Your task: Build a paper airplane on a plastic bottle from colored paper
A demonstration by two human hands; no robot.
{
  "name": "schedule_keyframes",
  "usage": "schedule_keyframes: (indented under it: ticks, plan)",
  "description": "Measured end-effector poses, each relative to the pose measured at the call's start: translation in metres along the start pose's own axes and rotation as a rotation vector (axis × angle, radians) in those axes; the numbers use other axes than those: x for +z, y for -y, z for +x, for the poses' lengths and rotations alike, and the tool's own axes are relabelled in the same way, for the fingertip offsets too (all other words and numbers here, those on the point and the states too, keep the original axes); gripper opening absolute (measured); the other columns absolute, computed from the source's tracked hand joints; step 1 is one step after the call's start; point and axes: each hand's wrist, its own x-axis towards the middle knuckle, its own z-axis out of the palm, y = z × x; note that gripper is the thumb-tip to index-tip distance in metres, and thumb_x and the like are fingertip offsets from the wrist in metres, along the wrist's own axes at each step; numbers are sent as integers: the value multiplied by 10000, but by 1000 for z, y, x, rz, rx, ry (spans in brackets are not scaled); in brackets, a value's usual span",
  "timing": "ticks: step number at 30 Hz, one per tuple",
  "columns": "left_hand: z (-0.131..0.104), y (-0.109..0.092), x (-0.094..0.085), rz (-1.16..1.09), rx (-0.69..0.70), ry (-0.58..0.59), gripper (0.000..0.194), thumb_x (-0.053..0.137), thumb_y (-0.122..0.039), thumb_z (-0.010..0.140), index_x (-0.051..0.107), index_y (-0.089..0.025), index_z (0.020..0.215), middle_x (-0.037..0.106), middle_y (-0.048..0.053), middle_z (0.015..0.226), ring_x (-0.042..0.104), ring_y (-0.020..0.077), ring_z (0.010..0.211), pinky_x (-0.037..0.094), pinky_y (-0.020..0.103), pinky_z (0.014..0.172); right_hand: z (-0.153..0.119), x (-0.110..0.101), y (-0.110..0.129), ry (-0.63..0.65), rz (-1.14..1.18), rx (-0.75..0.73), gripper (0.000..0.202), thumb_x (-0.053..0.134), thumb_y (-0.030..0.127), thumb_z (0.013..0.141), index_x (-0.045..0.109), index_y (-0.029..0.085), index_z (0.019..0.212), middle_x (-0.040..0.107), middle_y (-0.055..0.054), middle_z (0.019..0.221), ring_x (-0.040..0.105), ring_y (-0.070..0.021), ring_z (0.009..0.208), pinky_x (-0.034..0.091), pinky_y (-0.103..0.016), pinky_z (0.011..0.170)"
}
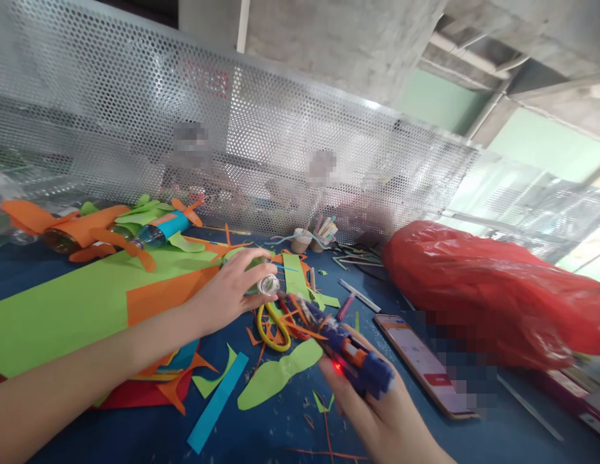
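My left hand (239,280) is wrapped round a clear plastic bottle (269,285), its open neck pointing toward me and most of its body hidden behind my fingers. A blue hot glue gun (345,345) with a lit red light is gripped in my right hand (372,406). Its nozzle is close to the bottle's neck; I cannot tell whether they touch. Below the bottle lie scissors with yellow handles (265,345). A green paper propeller shape (280,374) lies just left of the glue gun, and a blue paper strip (217,403) is nearer to me.
Paper-covered bottles with propeller shapes (87,225) lie at the left behind a large green sheet (53,316). A phone (425,367) and a red plastic bag (464,283) are on the right. Cups of pens (323,235) stand before a perforated metal screen (280,129), with people beyond it.
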Motion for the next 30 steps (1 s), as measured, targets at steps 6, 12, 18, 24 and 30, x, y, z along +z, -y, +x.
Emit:
schedule_keyframes:
  ticks: [6,12,18,24,30]
  plan:
    - [-1,3,4,9,15,16,276,540,-334,933,474,-273,1194,427,101,1329,421,313,1266,386,545,1037,-35,-13,-75,-85,-441,57,458,538,474,870,542,178,1220,637,-185,1184,631,-344,1081,567,-445,827]
    - [-5,11,8,18,79,88,304,585,-305,912,512,-257,1203,439,117,1341,427,317,1276,394,539,1041,-53,-23,-113,196,-566,68,235,559,320,850,604,167,1022,664,-159,1018,668,-322,964,564,-449,803]
    - [-9,19,8,27,124,155,332,629,-313,880,571,-201,1187,444,153,1340,414,337,1290,401,537,1040,-23,-47,-68,377,-504,76,238,633,323,842,667,176,1026,671,-144,1060,657,-310,970,529,-477,860]
    - [-12,25,6,45,148,194,287,594,-270,893,602,-241,1178,421,126,1374,388,332,1308,401,548,1033,20,-17,-36,612,-169,-168,268,621,118,872,658,244,1106,661,-45,1191,591,-198,1128,440,-341,1004]
    - [-11,29,5,97,195,160,306,558,-288,921,601,-263,1223,455,121,1336,377,334,1300,371,572,1033,37,3,-46,728,-249,-167,164,663,137,847,695,174,1003,710,-62,976,647,-214,942,499,-313,847]
